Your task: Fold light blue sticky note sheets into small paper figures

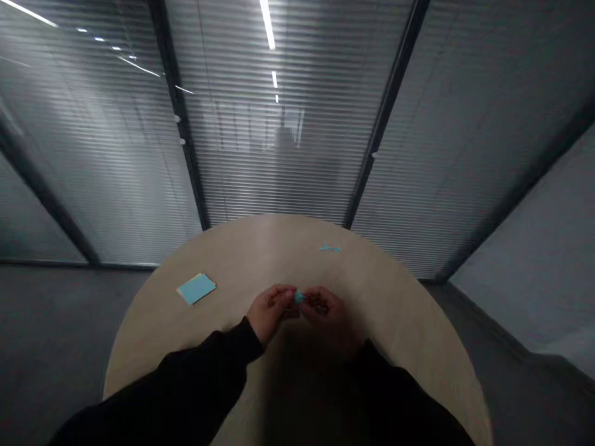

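**Q:** Where does the work sit?

**A:** Over a round pale table (260,260), centred before the body, well apart from a blue note pad (196,288) and blue paper scraps (330,248).

**Q:** Grip state?

**A:** Together: the left hand (272,310) and right hand (328,313) pinch a small blue paper piece (299,297) between their fingertips.

This looks like a meeting room in a modern office: glass partition walls (274,155) with slatted blinds (418,167) and dark metal frames enclose a round, pale wood-topped table (251,260), above a grey carpeted floor (60,334), with long strip ceiling lights (267,25) reflected overhead.
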The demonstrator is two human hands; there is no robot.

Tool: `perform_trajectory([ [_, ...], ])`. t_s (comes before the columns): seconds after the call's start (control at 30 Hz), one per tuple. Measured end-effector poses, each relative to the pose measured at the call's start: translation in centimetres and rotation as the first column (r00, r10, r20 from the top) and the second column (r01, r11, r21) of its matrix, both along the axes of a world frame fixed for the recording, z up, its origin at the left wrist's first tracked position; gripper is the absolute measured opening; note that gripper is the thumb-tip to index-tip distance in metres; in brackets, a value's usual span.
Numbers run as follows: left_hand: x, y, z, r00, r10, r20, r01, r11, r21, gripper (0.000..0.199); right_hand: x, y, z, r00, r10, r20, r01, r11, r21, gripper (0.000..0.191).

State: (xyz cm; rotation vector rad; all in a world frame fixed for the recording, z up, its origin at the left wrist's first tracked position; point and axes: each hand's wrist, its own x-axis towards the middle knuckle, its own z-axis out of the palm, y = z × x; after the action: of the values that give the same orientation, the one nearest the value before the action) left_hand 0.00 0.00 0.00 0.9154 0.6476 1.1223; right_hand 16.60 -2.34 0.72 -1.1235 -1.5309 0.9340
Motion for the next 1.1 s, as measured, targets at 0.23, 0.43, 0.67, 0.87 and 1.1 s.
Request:
perform_trajectory([
  [0.23, 0.0, 0.0, -0.1, 0.999, -0.013, 0.035, 0.015, 0.998, -0.060, 0.049, -0.2, -0.5, 0.8, 1.000, 0.003, 0.027, -0.002, 1.000, -0.013, 0.026],
  [0.43, -0.1, 0.1, -0.2, 0.998, -0.035, 0.059, 0.039, 0.996, -0.079, 0.046, 0.1, -0.5, 1.3, 0.999, 0.039, -0.027, -0.041, 0.998, -0.049, 0.028],
  [0.67, -0.2, -0.1, 0.1, 0.986, -0.070, 0.154, 0.085, 0.992, -0.091, 0.042, 0.1, -0.6, 0.9, 0.997, 0.078, -0.003, -0.078, 0.996, -0.031, 0.032],
  [0.87, -0.1, -0.2, -0.1, 0.994, -0.090, 0.065, 0.093, 0.995, -0.046, 0.044, -0.4, -0.6, 0.5, 1.000, -0.019, 0.001, 0.019, 1.000, 0.001, 0.025],
  [1.1, -0.1, 0.0, 0.1, 0.998, -0.041, 0.050, 0.043, 0.998, -0.038, 0.045, -0.6, -0.5, 0.3, 0.990, -0.026, -0.136, 0.026, 1.000, 0.001, 0.036],
])
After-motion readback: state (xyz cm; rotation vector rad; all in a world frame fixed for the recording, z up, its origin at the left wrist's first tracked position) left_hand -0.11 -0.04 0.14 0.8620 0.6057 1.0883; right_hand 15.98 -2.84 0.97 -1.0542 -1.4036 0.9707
